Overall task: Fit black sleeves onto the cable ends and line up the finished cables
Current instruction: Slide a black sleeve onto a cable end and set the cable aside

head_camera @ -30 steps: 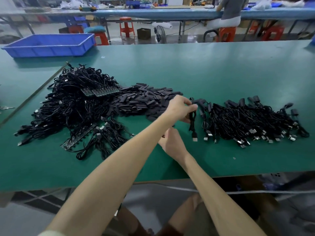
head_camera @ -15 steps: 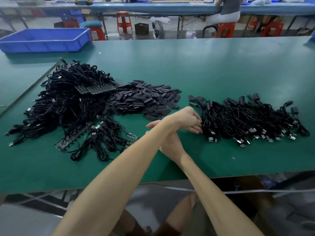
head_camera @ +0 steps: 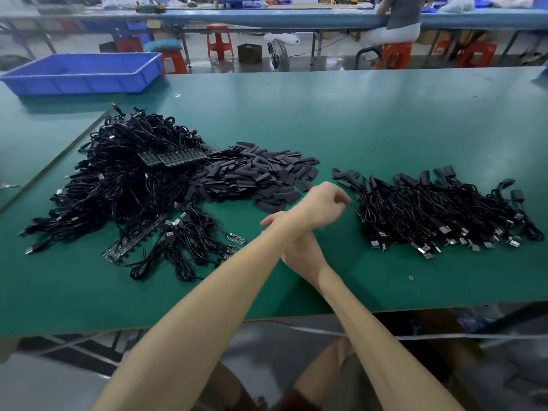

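Freed of the cable it was laying down 1 second ago, the left hand (head_camera: pixel 322 205) has drawn back from the finished cables (head_camera: pixel 439 212). It hangs just left of that row without touching it, fingers loosely curled and nothing visible in them. The left forearm crosses over the right hand (head_camera: pixel 299 250), which sits low over the green table (head_camera: pixel 355 120). Only 1 finger (head_camera: pixel 267 222) of the right hand pokes out to the left, and whether that hand holds anything cannot be told.

The finished cables lie side by side on the right, with their sleeved ends toward the far side and their metal plugs toward the near edge. A pile of black sleeves (head_camera: pixel 261 176) sits at the table's middle, just beyond the hands. It touches a large heap of unfinished cables (head_camera: pixel 124 185) on the left. A few loose cables (head_camera: pixel 189 244) with small circuit boards lie in front of that heap. A blue tray (head_camera: pixel 83 74) stands at the far left corner.
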{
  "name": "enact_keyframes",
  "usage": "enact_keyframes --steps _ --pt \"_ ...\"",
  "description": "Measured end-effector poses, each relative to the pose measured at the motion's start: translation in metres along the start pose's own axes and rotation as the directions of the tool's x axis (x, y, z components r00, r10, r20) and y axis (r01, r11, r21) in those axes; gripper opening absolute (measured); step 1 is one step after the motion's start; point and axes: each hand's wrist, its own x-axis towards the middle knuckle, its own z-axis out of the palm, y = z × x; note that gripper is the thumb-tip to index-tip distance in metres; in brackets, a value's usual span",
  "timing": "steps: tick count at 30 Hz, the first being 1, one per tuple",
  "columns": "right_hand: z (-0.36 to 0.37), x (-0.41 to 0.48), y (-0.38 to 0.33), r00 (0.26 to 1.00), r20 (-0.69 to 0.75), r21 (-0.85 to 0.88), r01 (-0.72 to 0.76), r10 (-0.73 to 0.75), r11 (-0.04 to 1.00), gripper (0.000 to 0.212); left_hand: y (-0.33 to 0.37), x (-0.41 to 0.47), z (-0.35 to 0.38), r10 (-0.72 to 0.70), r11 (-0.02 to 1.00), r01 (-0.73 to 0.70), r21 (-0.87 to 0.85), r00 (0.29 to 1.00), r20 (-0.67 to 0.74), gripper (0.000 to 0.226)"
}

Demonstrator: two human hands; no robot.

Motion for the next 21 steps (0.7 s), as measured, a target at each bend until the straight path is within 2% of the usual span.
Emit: enact_keyframes --steps 2,3,4,6,8,9,11,13,16,18,21 --pt "-0.001 -0.001 -0.003 0.995 -0.048 0.199 -0.077 0.088 0.977 0.016 -0.012 -0.011 -0.021 0.032 0.998 -0.04 -0.039 0.982 -0.184 0.029" --pt "-0.002 -0.002 -0.002 0.993 -0.075 0.254 -0.068 0.09 0.965 0.015 -0.021 -0.019 -0.034 0.049 0.998 -0.056 -0.026 0.974 -0.221 0.026" --pt "-0.005 -0.003 -0.004 0.991 -0.084 0.322 -0.07 0.102 0.944 0.011 -0.031 -0.027 -0.049 0.065 0.998 -0.063 0.015 0.975 -0.212 0.023" --pt "-0.005 -0.005 -0.004 0.994 -0.084 0.389 -0.035 0.073 0.92 0.004 -0.054 -0.047 -0.078 0.057 0.987 -0.044 0.156 0.996 -0.076 0.015" --pt "-0.005 -0.004 -0.006 0.994 -0.079 0.388 -0.037 0.073 0.921 0.006 -0.076 -0.067 -0.102 -0.035 0.952 0.008 0.305 0.996 0.082 0.014" --pt "-0.004 -0.003 -0.005 0.994 -0.075 0.382 -0.044 0.078 0.923 0.007 -0.086 -0.075 -0.109 -0.099 0.917 0.045 0.396 0.988 0.117 0.016" --pt "-0.004 -0.004 -0.006 0.993 -0.078 0.385 -0.05 0.087 0.922 0.008 -0.103 -0.086 -0.115 -0.209 0.81 0.11 0.577 0.972 0.109 0.02" --pt "-0.005 -0.004 -0.006 0.993 -0.07 0.406 -0.059 0.095 0.912 0.008 -0.116 -0.091 -0.111 -0.238 0.761 0.135 0.635 0.968 0.079 0.021" --pt "-0.006 -0.006 -0.007 0.991 -0.089 0.427 -0.05 0.097 0.903 0.012 -0.125 -0.091 -0.102 -0.198 0.779 0.134 0.613 0.98 0.037 0.018" --pt "-0.007 -0.007 -0.006 0.978 -0.183 0.397 -0.02 0.101 0.918 0.02 -0.122 -0.09 -0.096 -0.17 0.832 0.159 0.532 0.985 -0.029 0.019" --pt "-0.006 -0.006 -0.003 0.933 -0.349 0.186 -0.022 0.087 0.982 0.036 -0.106 -0.089 -0.091 -0.072 0.975 0.118 0.189 0.969 -0.237 0.017"
